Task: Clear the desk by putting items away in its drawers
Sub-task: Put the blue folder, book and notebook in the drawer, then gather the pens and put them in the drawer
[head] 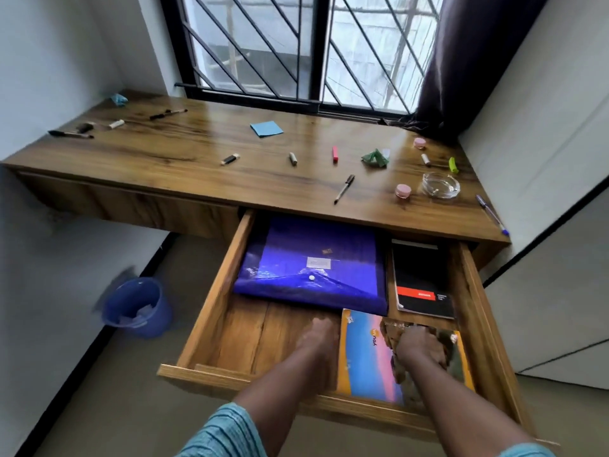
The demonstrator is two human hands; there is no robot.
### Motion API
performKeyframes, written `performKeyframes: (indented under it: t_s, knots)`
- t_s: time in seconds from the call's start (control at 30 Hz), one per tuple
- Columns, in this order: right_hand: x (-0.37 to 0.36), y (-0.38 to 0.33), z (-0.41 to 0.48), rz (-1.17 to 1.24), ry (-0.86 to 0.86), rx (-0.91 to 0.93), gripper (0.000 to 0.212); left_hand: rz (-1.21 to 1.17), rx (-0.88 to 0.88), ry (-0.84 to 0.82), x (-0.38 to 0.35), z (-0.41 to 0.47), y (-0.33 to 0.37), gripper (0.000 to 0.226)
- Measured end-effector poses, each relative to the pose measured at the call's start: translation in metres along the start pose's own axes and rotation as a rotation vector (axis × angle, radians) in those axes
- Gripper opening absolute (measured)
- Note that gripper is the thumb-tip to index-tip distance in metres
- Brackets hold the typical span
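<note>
The desk's right drawer (211,311) is pulled out. It holds a blue snap folder (313,262), a black notebook (421,278) and a colourful notebook (365,364) lying flat at the front. My left hand (318,338) holds the colourful notebook's left edge, fingers down on the drawer floor. My right hand (418,344) rests on its cover, blurred. On the desk top (184,150) lie several pens, markers, a blue sticky pad (266,128) and two pink jars (402,191).
A glass ashtray (441,185) stands at the desk's right, a green crumpled wrapper (374,158) near it. The left drawer (125,202) is closed. A blue bucket (138,306) sits on the floor at left. A dark curtain (474,61) hangs at the window's right.
</note>
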State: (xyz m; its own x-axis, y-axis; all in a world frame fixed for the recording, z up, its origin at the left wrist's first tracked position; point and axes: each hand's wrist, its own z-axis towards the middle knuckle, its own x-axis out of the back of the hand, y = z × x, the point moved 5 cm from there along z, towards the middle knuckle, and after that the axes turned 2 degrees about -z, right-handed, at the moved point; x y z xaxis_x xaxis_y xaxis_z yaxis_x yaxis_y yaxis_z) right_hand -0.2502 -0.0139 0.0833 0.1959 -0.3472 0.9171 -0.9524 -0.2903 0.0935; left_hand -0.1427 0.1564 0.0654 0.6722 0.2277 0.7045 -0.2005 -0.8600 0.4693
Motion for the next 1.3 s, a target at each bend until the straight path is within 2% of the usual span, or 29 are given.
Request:
performKeyframes:
  t_s: [0.23,0.37,0.57,0.87,1.17,1.3]
  knots:
    - [-0.012,-0.11,-0.086,0.122,-0.067,0.191,0.037,0.057,-0.146,0.192,0.093,-0.01,-0.067,0.03]
    - [-0.004,-0.165,-0.137,0.193,-0.104,0.24,0.04,0.02,-0.191,0.237,0.143,-0.01,-0.103,0.032]
    - [0.037,-0.191,-0.156,0.267,0.015,0.259,0.037,-0.003,-0.285,0.265,0.184,-0.002,-0.086,0.039]
    - [0.105,-0.155,-0.087,0.342,0.184,0.16,0.036,0.016,-0.347,0.342,0.203,0.038,-0.021,0.033]
    - [0.174,-0.086,0.074,0.303,0.302,0.092,0.03,0.064,-0.236,0.348,0.208,0.139,0.096,0.033]
    - [0.201,-0.058,0.152,0.231,0.35,0.096,0.035,0.06,-0.115,0.367,0.209,0.189,0.137,0.036]
